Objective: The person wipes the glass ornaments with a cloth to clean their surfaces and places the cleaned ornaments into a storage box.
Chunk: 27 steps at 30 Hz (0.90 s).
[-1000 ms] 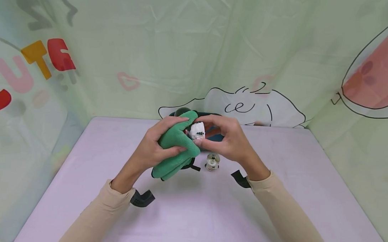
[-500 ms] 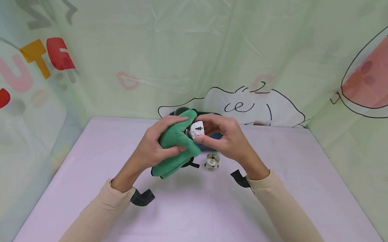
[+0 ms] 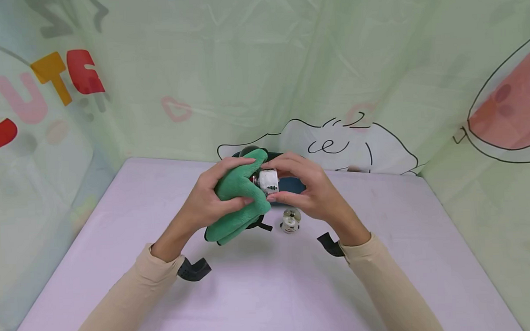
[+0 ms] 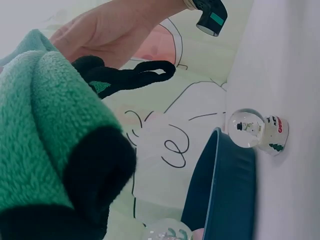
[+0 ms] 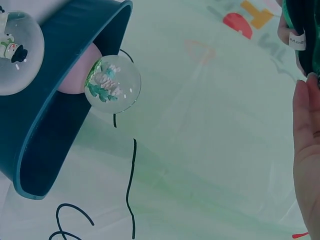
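Works over a lilac tabletop, before a dark blue plastic tub. Grips in the left hand a green fleecy cloth with black trim, blocking part of the tub from the head view. Reveals only in the wrist views the pink base of a clear round globe at the tub's rim. Has nearby a white-based clear snowman globe, red-lettered only in the left wrist view. Pinches in the right hand a white tree-printed cylinder, partly hidden by the cloth
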{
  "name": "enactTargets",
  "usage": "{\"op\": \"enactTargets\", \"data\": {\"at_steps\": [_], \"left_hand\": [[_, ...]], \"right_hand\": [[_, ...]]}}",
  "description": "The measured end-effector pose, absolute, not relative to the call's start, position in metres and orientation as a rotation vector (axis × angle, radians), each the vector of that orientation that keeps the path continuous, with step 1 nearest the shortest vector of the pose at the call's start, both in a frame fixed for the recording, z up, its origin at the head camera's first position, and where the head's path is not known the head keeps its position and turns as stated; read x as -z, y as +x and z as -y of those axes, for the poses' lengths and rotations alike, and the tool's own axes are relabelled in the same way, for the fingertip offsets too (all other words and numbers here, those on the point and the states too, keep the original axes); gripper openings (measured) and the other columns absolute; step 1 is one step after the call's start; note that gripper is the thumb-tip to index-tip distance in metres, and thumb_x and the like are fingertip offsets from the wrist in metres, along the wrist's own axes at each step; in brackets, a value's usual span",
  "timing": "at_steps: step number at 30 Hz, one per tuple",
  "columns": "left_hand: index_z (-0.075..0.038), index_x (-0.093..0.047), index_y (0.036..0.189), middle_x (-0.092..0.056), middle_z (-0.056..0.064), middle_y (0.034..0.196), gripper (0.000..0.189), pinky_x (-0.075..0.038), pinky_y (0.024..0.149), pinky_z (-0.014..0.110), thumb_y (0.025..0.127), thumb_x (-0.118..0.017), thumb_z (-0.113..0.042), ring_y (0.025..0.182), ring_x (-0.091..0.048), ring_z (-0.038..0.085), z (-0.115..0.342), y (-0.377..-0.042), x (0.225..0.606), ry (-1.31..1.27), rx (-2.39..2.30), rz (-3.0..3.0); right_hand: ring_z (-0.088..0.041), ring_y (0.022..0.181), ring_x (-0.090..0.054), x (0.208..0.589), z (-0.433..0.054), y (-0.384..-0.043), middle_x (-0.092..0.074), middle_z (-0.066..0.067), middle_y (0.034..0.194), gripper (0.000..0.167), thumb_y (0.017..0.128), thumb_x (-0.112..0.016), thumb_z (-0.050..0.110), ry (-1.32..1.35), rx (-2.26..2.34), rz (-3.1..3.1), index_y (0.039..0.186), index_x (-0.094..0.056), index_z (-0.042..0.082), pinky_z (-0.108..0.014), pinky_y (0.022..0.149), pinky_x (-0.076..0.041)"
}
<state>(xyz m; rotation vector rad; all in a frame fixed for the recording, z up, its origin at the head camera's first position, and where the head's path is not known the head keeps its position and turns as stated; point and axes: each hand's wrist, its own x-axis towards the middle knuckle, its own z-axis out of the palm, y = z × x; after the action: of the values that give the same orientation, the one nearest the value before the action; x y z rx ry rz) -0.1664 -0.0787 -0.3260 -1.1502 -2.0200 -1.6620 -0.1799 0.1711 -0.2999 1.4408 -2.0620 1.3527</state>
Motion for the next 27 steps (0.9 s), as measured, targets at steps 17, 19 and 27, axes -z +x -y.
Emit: {"op": "enactTargets", "data": {"at_steps": [17,19,27], "left_hand": [[-0.015,-0.056,0.143,-0.063,0.005,0.132,0.064,-0.053,0.088,0.034,0.084,-0.078,-0.001,0.104,-0.063,0.023,0.0783,-0.1664,0.3248,-1.056,1.8,2.08],[-0.016,-0.056,0.143,-0.063,0.004,0.133,0.064,-0.053,0.088,0.034,0.085,-0.079,-0.002,0.104,-0.063,0.022,0.0781,-0.1662,0.3255,-1.054,1.794,2.092],[-0.014,-0.056,0.143,-0.061,0.003,0.13,0.065,-0.05,0.09,0.033,0.084,-0.079,-0.002,0.106,-0.06,0.022,0.0774,-0.1664,0.3273,-1.092,1.724,2.077]], "right_hand": [[-0.032,0.115,-0.056,0.3021,-0.1689,-0.1883,-0.063,-0.019,0.12,0.037,0.081,-0.067,-0.019,1.525,-1.049,1.838,0.11,-0.071,0.004,-0.028,0.092,-0.047],[-0.032,0.115,-0.056,0.3027,-0.169,-0.1885,-0.064,-0.019,0.12,0.037,0.081,-0.066,-0.019,1.524,-1.034,1.838,0.11,-0.071,0.004,-0.028,0.092,-0.047],[-0.029,0.114,-0.059,0.3033,-0.1706,-0.1878,-0.064,-0.018,0.118,0.04,0.079,-0.071,-0.015,1.508,-1.049,1.886,0.114,-0.069,0.003,-0.027,0.096,-0.049]]}}
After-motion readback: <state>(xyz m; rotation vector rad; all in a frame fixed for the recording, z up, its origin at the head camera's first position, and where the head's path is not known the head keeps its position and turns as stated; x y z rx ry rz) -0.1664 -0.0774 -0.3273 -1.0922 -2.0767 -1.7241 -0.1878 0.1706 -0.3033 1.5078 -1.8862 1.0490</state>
